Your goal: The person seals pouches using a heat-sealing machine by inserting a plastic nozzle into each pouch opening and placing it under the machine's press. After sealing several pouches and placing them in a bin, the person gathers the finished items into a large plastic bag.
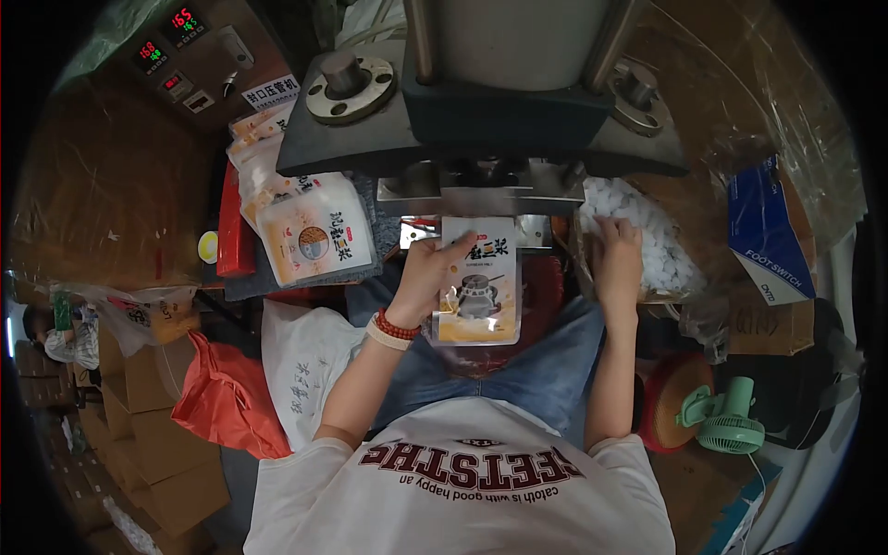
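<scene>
From the head camera, looking down past a white printed T-shirt, the person sat at a sealer point(481, 111), its grey press head hanging just above the lap. The left hand point(430, 273) held a pouch point(479, 282) directly under the sealer's bar, fingers point(460, 248) pinched on the pouch's upper left edge, with its top edge tucked up against the metal plate; judging by that, the pouch was held upright so its open mouth met the bar squarely. The right hand point(618, 264) rested to the right of the sealer, on the edge of a box of white pieces point(647, 236), fingers curled down into them; whether they gripped anything could not be told. Left of the sealer a stack of pouches point(301, 217) lay fanned on a dark tray, close enough for the left hand to reach. Further left of the sealer, a control panel point(180, 46) showed red and green digits. Right of the sealer lay a blue carton point(768, 245) printed "FOOT SWITCH", and below it a green fan point(726, 421) stood by the person's right elbow.
</scene>
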Available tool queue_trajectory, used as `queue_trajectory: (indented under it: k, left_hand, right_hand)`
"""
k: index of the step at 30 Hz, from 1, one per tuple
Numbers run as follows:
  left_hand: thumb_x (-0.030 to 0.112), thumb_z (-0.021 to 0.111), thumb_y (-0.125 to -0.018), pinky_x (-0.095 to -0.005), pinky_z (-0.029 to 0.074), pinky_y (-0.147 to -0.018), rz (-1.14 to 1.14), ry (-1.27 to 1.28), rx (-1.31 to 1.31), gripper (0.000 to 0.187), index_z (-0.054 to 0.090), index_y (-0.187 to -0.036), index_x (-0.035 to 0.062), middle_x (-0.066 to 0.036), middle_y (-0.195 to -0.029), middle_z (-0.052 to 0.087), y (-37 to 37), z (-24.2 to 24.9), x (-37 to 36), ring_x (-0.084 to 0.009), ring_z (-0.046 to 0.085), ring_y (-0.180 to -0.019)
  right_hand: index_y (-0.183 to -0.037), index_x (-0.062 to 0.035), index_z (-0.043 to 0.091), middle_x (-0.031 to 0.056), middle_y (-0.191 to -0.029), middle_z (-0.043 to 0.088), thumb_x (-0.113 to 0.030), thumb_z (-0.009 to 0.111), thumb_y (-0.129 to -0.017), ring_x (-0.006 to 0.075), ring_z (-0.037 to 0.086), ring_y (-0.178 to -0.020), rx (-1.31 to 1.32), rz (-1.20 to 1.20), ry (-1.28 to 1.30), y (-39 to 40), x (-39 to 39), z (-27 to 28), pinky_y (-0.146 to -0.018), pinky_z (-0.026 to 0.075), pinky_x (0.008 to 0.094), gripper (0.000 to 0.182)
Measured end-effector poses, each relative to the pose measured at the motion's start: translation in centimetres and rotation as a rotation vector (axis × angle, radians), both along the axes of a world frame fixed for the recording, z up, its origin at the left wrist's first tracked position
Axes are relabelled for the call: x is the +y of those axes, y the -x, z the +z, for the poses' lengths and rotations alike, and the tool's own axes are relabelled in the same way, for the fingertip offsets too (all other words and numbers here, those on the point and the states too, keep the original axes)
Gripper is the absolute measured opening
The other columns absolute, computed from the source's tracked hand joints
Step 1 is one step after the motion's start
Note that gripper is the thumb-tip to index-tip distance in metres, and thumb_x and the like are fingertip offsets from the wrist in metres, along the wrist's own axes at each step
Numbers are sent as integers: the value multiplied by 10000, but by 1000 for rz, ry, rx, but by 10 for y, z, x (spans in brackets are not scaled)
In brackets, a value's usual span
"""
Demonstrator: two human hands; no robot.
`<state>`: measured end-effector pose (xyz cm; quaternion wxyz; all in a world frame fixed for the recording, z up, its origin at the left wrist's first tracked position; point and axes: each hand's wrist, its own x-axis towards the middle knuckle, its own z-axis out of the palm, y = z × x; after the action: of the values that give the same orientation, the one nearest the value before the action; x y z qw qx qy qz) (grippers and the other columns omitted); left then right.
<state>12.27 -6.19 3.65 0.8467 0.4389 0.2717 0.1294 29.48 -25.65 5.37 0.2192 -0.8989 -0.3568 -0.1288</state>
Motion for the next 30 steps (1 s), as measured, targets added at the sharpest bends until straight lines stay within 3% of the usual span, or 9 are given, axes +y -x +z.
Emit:
queue_trajectory:
  k: [4, 7, 8, 11, 13, 16, 22, 26, 30]
  left_hand:
    - [233, 667, -896, -239, 494, -672, -136, -353, 154, 303, 644, -1033, -36, -63, -892, 683, 13, -10, 13, -91, 622, -737]
    - [417, 723, -797, -441, 361, -985, 286, -1503, 473, 725, 456, -1334, 9, -183, -1297, 516, 51, 17, 21, -258, 502, -1183]
    - [455, 732, -756, -564, 182, -1072, 320, -1869, 798, 892, 312, -1437, 62, -149, -1468, 337, 65, 19, 22, -301, 321, -1351]
    - [460, 724, -750, -632, 97, -1069, 31, -1871, 825, 910, 285, -1452, 83, -105, -1506, 297, 115, -23, 48, -280, 272, -1392]
    - [259, 732, -761, -541, 272, -1060, 7, -1989, 729, 707, 432, -1378, 88, -97, -1404, 462, 130, -15, 46, -275, 436, -1296]
    - [-86, 553, -675, -300, 525, -784, 267, -1438, 417, 375, 697, -992, 56, -76, -944, 712, 136, 0, 30, -265, 679, -924]
    - [-83, 552, -634, -345, 518, -832, 297, -1577, 93, 378, 702, -955, 48, -85, -974, 706, 101, 37, -12, -266, 663, -976]
    - [-75, 540, -608, -344, 525, -806, 279, -1737, 109, 410, 709, -950, 74, -40, -971, 710, 97, 52, -24, -254, 663, -969]
    - [-68, 550, -604, -341, 530, -783, 256, -1762, 71, 422, 703, -967, 81, -26, -991, 706, 97, 53, -25, -239, 665, -955]
  right_hand:
    - [-1094, -27, 615, 147, -1003, 582, 15, 572, -806, 343, 539, -974, 87, 62, 13, 0, -2, -3, -840, 448, 420, 294]
    - [-1089, -27, 623, 143, -1005, 592, 26, 568, -803, 334, 543, -971, 33, 145, -55, -4, -3, -2, -828, 458, 409, 295]
    - [-1096, -34, 624, 137, -1006, 599, 22, 571, -796, 331, 548, -969, -14, 191, -72, -5, -5, -3, -824, 465, 403, 309]
    - [-1091, -24, 613, 143, -1009, 605, 17, 566, -817, 343, 545, -952, 154, 246, -134, -5, -3, -1, -817, 460, 395, 281]
    - [-1081, -11, 612, 141, -1004, 612, 10, 574, -824, 324, 559, -935, 160, 246, -164, -7, -2, 5, -816, 461, 377, 261]
    - [-1066, 6, 616, 133, -998, 623, -5, 593, -832, 280, 585, -906, 315, 198, -353, 14, -7, 36, -809, 463, 340, 235]
    - [-1103, 14, 606, 123, -1018, 637, 6, 659, -806, 207, 618, -897, 317, 771, -567, 92, 19, 57, -754, 484, 283, 302]
    - [-1128, 6, 570, 88, -956, 635, 1, 647, -849, 133, 599, -732, 734, 696, -732, 110, 13, 50, -662, 495, 237, 289]
    - [-1082, -6, 600, 81, -912, 604, 12, 652, -821, 188, 570, -745, 649, 815, -531, 105, 13, 62, -656, 473, 286, 267]
